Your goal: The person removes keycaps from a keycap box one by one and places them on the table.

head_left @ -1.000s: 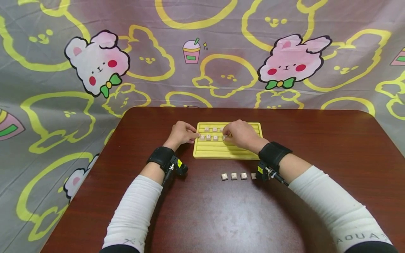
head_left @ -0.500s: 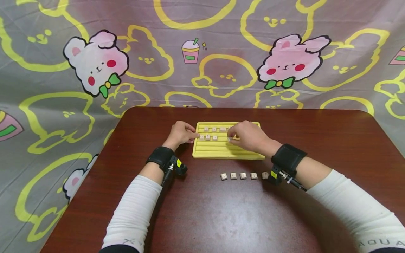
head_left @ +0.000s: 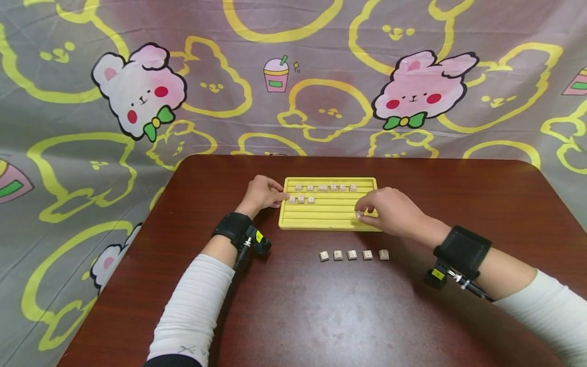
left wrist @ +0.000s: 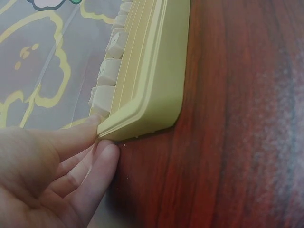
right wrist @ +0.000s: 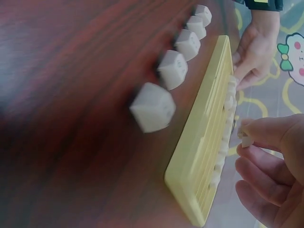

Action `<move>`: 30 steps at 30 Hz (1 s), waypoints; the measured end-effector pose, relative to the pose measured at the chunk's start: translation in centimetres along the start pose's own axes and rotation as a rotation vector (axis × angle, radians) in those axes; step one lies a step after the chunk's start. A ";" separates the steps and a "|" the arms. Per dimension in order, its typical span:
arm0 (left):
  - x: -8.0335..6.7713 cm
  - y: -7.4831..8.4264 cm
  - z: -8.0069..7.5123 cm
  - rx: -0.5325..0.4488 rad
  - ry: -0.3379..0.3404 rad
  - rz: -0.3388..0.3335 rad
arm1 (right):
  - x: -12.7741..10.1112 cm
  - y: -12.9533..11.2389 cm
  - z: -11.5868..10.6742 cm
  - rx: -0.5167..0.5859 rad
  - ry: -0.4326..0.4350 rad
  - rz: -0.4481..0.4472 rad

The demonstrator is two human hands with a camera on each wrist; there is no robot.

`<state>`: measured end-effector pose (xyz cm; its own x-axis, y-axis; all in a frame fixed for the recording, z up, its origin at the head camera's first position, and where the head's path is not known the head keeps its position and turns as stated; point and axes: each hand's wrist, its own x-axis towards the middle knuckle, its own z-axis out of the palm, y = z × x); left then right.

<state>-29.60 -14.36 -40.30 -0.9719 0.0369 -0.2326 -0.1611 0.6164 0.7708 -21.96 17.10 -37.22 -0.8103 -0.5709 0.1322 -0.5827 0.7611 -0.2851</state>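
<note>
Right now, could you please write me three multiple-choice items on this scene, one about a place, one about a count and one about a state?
1. Where is the left hand?
A. at the yellow tray's left edge
B. on the loose tiles
C. off the table

2. How many tiles lie in the row on the table in front of the tray?
A. three
B. five
C. eight

3. What is the right hand doing?
A. lying flat
B. pinching one small tile
C. gripping the tray

Answers: 1 A, its fingers touch that edge. 2 B, five tiles lie there. 3 B, a tile sits between thumb and finger.
</note>
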 end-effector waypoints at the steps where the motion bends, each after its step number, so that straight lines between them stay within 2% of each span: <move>1: 0.0 0.0 0.0 0.001 0.000 -0.001 | -0.4 0.2 0.0 -0.002 0.000 0.009; 14: 0.1 -0.1 -0.1 0.005 0.000 -0.003 | -4.5 1.1 -0.6 0.016 0.037 0.031; 30: 0.1 -0.1 0.1 0.024 0.010 -0.001 | -7.9 1.7 -0.6 0.040 0.069 0.048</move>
<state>-29.71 -14.35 -40.42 -0.9734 0.0283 -0.2276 -0.1583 0.6348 0.7563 -16.59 23.06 -38.16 -0.8405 -0.5101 0.1826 -0.5411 0.7735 -0.3300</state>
